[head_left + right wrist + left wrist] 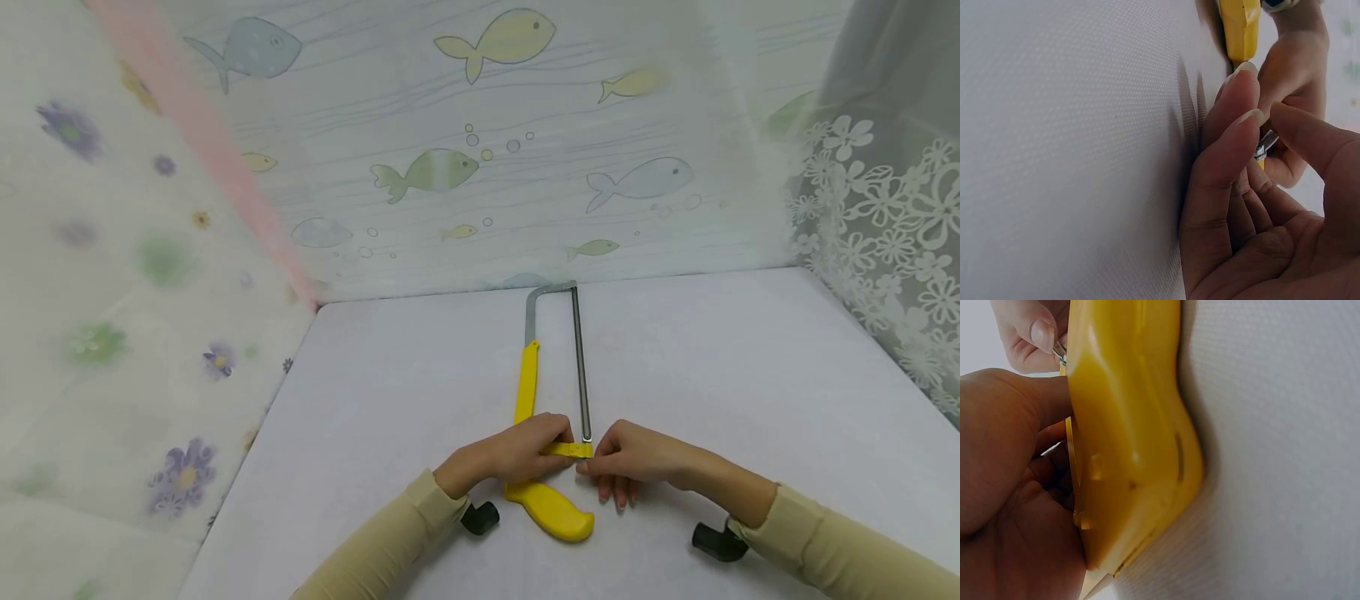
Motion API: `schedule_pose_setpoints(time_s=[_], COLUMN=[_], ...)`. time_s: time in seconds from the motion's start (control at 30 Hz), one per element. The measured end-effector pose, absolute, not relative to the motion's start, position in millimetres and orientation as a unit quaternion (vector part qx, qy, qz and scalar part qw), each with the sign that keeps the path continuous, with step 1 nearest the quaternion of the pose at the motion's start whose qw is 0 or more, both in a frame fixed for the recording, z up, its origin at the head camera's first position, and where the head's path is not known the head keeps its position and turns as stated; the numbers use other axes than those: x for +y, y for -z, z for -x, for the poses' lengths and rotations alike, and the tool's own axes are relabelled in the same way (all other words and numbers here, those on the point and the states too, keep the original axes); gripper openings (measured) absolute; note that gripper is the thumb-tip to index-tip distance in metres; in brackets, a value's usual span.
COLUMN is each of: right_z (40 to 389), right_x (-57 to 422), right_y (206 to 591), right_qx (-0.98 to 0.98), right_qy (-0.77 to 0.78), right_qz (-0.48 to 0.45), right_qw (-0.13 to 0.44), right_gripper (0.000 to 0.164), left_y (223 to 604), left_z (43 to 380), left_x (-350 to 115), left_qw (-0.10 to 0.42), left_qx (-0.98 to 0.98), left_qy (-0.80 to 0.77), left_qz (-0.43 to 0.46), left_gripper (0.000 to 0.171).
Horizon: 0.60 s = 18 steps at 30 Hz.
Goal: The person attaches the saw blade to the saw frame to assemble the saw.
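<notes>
A hacksaw lies on the white tabletop in the head view, its grey metal frame (pixel 530 321) toward the back and its yellow handle (pixel 555 510) toward the front. The dark blade (pixel 581 367) runs along its right side to a short yellow arm (pixel 566 450). My left hand (pixel 525 446) reaches across the yellow frame and grips that arm with its fingers. At the arm's near end my right hand (pixel 648 454) pinches a small shiny metal wing nut (pixel 1265 145) between thumb and finger. The other right fingers hang loosely curled beside the table surface.
The white-covered table (pixel 375 375) meets a fish-patterned curtain (pixel 450 225) at the back. A flowered sheet (pixel 127 333) hangs on the left, lace (pixel 885 217) on the right. Black wrist mounts (pixel 718 542) sit under both sleeves.
</notes>
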State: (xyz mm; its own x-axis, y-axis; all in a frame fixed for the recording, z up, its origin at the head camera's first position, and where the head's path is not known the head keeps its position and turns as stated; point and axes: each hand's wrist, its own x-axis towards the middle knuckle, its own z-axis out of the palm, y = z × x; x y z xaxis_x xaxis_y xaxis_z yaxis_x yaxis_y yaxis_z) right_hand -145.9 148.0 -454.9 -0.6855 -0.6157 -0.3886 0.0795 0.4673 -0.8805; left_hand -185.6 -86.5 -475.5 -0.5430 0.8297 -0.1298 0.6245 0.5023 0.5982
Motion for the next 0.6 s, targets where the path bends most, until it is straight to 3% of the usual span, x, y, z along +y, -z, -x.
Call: schedule_pose_setpoints(time_s=[0.6], right_z=[147.7], right_x=[160.3], right_y=[456.6], right_qx=[0.774], right_qy=[0.49], right_qz=[0.177], right_qw=[0.358], right_gripper=[0.031], left_y=[474.1], left_z=[185.1], left_x=[-85.6], left_qw=[0.203], left_qx=[0.842], left_qy=[-0.253], left_qz=[-0.431], left_gripper=[0.011])
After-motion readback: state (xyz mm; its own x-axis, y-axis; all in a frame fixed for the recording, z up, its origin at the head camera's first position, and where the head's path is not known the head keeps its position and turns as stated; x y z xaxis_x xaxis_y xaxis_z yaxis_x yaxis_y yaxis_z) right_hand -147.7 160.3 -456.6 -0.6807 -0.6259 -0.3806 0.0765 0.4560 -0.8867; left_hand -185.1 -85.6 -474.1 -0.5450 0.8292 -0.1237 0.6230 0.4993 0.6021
